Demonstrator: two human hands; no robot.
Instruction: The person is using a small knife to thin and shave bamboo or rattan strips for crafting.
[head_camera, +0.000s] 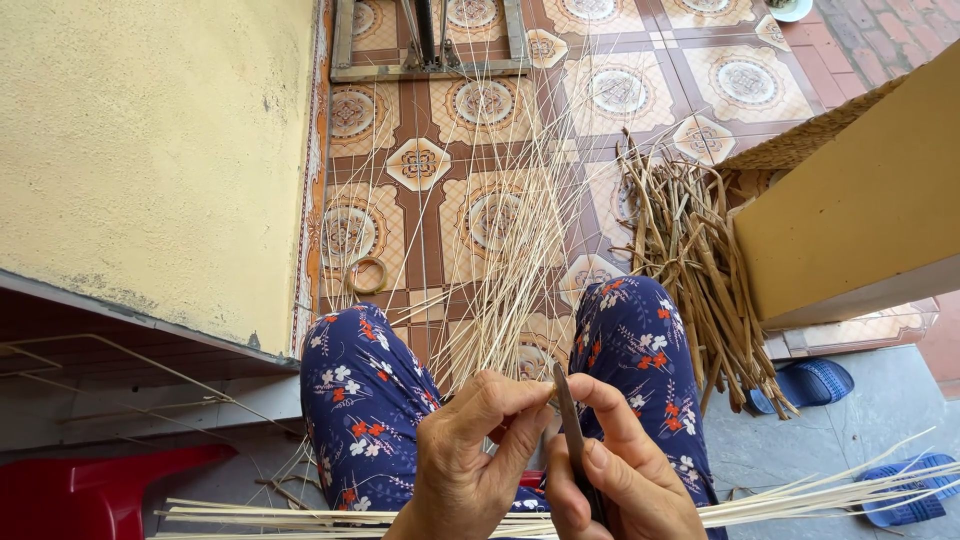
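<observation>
My left hand (470, 455) pinches the near ends of a fan of thin pale cane strips (500, 240) that spread away over the tiled floor. Close beside it, my right hand (620, 470) grips a slim dark knife (572, 430), blade pointing up toward the pinched ends. Both hands sit above my knees, which are covered in blue floral trousers (365, 400). More long pale strips (300, 515) lie across my lap below the hands.
A pile of thicker brown dried stalks (700, 280) lies right of my knee. A roll of tape (367, 274) rests on the patterned tiles. A yellow wall (150, 150) stands left, a red stool (90, 490) lower left, blue sandals (815, 380) right, a woven tan box (860, 210) right.
</observation>
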